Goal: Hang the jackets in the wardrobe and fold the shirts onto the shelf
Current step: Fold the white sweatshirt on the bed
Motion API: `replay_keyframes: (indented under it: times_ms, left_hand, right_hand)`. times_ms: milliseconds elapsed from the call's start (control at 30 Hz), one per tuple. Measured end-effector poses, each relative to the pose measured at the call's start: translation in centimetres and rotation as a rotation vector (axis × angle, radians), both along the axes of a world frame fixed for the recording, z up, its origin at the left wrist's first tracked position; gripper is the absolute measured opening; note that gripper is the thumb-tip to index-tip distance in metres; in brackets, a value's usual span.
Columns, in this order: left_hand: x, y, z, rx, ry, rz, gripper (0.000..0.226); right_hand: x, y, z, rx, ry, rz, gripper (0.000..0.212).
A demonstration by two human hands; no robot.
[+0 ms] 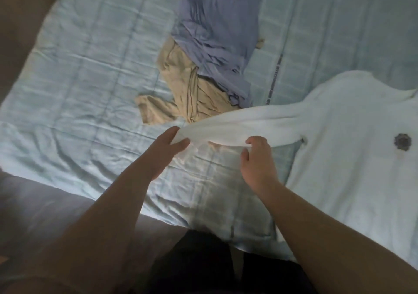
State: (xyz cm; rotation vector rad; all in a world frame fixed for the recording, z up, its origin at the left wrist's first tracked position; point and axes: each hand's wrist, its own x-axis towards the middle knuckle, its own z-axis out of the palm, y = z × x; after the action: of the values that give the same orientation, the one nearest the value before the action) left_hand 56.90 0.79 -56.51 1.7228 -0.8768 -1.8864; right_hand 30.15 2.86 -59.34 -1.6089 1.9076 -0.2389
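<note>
A white long-sleeved shirt (352,149) with a small dark emblem lies spread on the right side of the bed. Its one sleeve stretches left and is lifted off the bedding. My left hand (166,149) pinches the cuff end of that sleeve between thumb and fingers. My right hand (257,158) grips the same sleeve further along, fingers curled over its lower edge. Beyond the sleeve lie a crumpled beige shirt (181,90) and a purple-blue shirt (214,33), overlapping each other.
A pale blue quilted bedspread (79,78) covers the bed. Its near edge runs across the lower left, with floor below and at the top left corner. My dark trousers show at the bottom centre.
</note>
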Motion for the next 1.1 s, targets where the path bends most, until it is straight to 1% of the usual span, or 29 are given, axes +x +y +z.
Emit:
replay_keyframes:
  times_ms: [67,133,167,233,333,367,433,567,633,733,800,833,867,900,967,1033,1100]
  left_hand:
    - [1.3,-0.5,-0.4,-0.036,-0.032,0.079,0.024]
    - [2.4,-0.8,-1.4,-0.031,-0.054,0.182,0.026]
    - [3.0,-0.9,-2.2,-0.029,-0.102,0.210,0.024]
    - [3.8,-1.1,-3.5,-0.011,-0.175,0.256,0.023]
    - [4.9,-0.9,-6.1,0.090,-0.116,0.429,0.027]
    - [4.9,-0.8,-6.8,0.121,-0.095,0.484,0.028]
    - [4.9,-0.4,-8.5,0.172,-0.114,0.548,0.029]
    - [4.0,0.2,-10.6,0.107,-0.302,0.498,0.021]
    - [3.5,0.5,-10.8,0.050,-0.396,0.443,0.023]
    - [2.9,1.1,-10.2,-0.023,-0.449,0.407,0.021]
    - [2.5,1.6,-9.1,-0.071,-0.445,0.400,0.019]
    - [2.0,1.7,-8.2,-0.099,-0.439,0.392,0.018]
    - [1.3,1.6,-7.3,-0.121,-0.421,0.387,0.017]
    - [0.4,1.5,-6.2,-0.138,-0.388,0.394,0.017]
    - [-2.2,1.1,-4.4,-0.148,-0.275,0.401,0.020]
    - [-5.9,0.5,-2.8,-0.123,-0.109,0.404,0.020]
    - [-10.4,-0.3,-1.6,-0.095,0.053,0.381,0.021]
  right_hand:
    - [1.1,-1.0,-0.7,-0.048,0.029,0.057,0.026]
    - [1.9,-1.7,-1.6,-0.103,0.070,0.134,0.024]
    - [2.2,-1.9,-2.1,-0.130,0.092,0.167,0.024]
    - [2.6,-2.2,-3.1,-0.153,0.136,0.207,0.032]
    - [3.0,-2.8,-4.7,-0.122,0.200,0.302,0.048]
    - [3.0,-3.0,-5.1,-0.102,0.231,0.344,0.050]
    - [3.2,-3.6,-6.1,-0.071,0.287,0.413,0.054]
    - [3.9,-4.6,-9.3,-0.038,0.388,0.518,0.059]
    - [4.4,-4.5,-10.9,0.002,0.434,0.538,0.063]
    - [5.3,-4.4,-11.9,0.046,0.465,0.517,0.069]
    - [5.4,-4.6,-11.2,0.039,0.429,0.499,0.072]
    - [5.3,-4.7,-10.4,0.025,0.357,0.467,0.072]
    - [5.1,-4.8,-9.4,0.009,0.234,0.408,0.070]
    - [4.8,-4.9,-7.9,-0.005,0.071,0.312,0.065]
    - [3.8,-4.5,-4.9,-0.041,-0.290,0.048,0.049]
    - [2.3,-4.0,-2.3,0.031,-0.634,-0.207,0.033]
    - [0.0,-3.8,-0.6,0.206,-0.981,-0.405,0.024]
